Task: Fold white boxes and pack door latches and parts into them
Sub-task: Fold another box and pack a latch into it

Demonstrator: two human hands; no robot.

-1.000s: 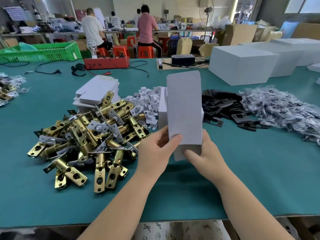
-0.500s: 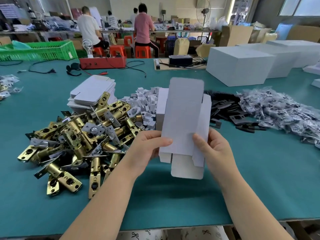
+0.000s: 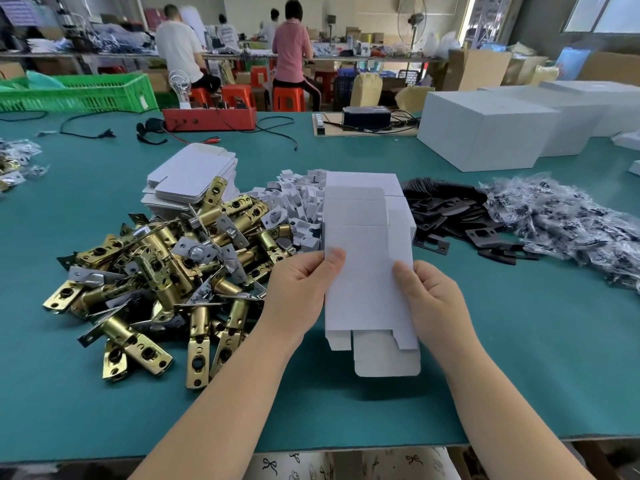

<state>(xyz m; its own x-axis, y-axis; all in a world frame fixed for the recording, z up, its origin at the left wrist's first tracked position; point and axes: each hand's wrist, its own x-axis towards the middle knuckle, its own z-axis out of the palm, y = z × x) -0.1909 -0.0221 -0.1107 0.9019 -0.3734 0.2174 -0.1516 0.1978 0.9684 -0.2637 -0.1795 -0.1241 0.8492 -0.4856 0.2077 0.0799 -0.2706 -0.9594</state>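
Observation:
I hold a small white cardboard box (image 3: 369, 271) above the green table, its bottom flaps hanging loose toward me and its top flap bent over. My left hand (image 3: 301, 292) grips its left edge with the thumb on the front face. My right hand (image 3: 429, 299) grips the right edge the same way. A heap of brass door latches (image 3: 166, 271) lies to the left. Behind it sits a stack of flat white box blanks (image 3: 192, 174). Small white card inserts (image 3: 298, 202) are piled behind the box. Black strike plates (image 3: 446, 213) and bagged parts (image 3: 561, 220) lie to the right.
Large white cartons (image 3: 485, 129) stand at the back right. A red device (image 3: 211, 117) with cables, a green crate (image 3: 76, 93) and a power strip (image 3: 363, 121) line the far edge. Several people work at benches beyond. More bagged parts (image 3: 17, 161) lie far left.
The box has come down and toward me from an upright raised position. Its top flap has folded over and the bottom flaps have opened out below my hands.

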